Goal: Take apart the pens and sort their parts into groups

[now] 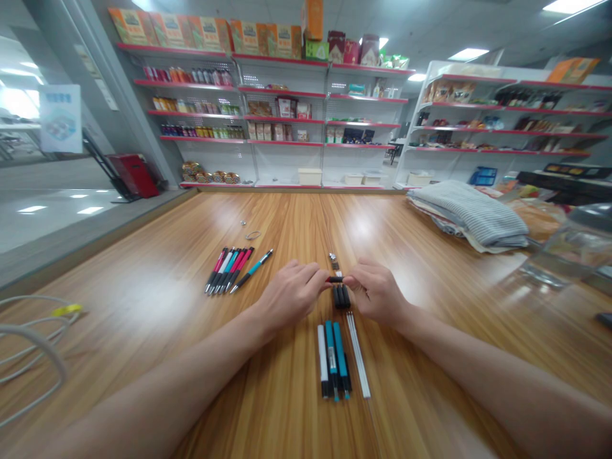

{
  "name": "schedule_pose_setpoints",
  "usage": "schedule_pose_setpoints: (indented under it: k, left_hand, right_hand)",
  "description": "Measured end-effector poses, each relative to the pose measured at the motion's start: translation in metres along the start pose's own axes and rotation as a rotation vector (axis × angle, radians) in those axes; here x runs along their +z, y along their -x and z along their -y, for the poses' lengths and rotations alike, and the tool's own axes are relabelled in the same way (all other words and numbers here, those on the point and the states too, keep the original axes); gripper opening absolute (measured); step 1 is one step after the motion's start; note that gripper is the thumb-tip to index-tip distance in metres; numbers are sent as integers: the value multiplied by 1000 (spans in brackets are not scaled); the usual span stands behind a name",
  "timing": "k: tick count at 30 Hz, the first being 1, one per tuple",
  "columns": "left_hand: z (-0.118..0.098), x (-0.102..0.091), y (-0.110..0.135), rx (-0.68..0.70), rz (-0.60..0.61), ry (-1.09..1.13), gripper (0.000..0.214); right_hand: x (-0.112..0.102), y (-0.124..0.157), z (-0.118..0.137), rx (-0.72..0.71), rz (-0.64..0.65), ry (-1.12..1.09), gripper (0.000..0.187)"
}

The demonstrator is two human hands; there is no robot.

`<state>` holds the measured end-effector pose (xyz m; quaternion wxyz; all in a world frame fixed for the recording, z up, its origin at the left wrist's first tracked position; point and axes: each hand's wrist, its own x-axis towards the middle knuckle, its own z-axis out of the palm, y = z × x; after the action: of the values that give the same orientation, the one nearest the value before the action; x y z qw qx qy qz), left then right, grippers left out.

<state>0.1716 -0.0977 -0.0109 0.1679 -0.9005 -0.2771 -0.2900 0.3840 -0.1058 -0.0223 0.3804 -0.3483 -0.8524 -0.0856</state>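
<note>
Above the middle of the table, my left hand (294, 290) and my right hand (380, 290) are both closed on one pen (336, 279). Its black grip and a bit of red show between my fingers; the rest is hidden. Right below it lie several black pen grips (341, 297). Small metal parts (333, 260) sit just beyond the hands. Nearer me are a white pen barrel (322, 354), two teal pen barrels (330, 350) and several thin white refills (357, 357). A row of whole pens (229, 271) lies left, with a teal pen (252, 271) slanted beside it.
A thin ring (252, 235) lies behind the pens. White cable (33, 338) coils at the left edge. Folded striped cloth (471, 213) and a clear container (559, 252) stand on the right. Stocked shelves (282, 118) rise beyond the wooden table (157, 306).
</note>
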Motion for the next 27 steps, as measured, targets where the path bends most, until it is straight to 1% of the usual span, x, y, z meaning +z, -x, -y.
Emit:
schedule_pose_setpoints:
  k: [3, 7, 9, 11, 14, 15, 17, 19, 21, 24, 25, 27]
  left_hand:
    - [-2, 0, -2, 13, 6, -70, 25]
    - [-5, 1, 0, -69, 56, -76, 24]
    - [-6, 2, 1, -131, 101, -35, 21]
    - [-6, 2, 1, -182, 172, 38, 17]
    - [-4, 1, 1, -209, 262, 118, 13]
    - [-3, 1, 1, -206, 261, 118, 12]
    - [-1, 0, 0, -180, 201, 73, 14]
    - [-1, -2, 0, -110, 107, 5, 20]
    - [-1, -5, -2, -16, 42, -52, 23]
    - [-3, -9, -5, 66, 15, -109, 21]
    - [-4, -10, -5, 73, 17, -122, 21]
    - [-6, -10, -5, 60, 37, -139, 23]
  right_hand:
    - [2, 1, 1, 25, -11, -14, 32]
    - [0, -1, 5, -12, -6, 18, 32]
    - [-3, -2, 6, -59, -1, 49, 31]
    - [-6, -4, 6, -112, 1, 79, 31]
    - [-8, -5, 3, -191, 26, 101, 30]
    - [-8, -5, 2, -206, 34, 101, 30]
    - [-8, -5, 0, -198, 36, 84, 30]
    - [-6, -4, 0, -125, 32, 49, 30]
    - [-5, -3, 2, -27, 71, 1, 28]
    - [-5, -2, 7, 65, 182, -41, 25]
    - [-5, -2, 8, 80, 205, -36, 24]
    - [-4, -2, 11, 104, 208, 8, 25]
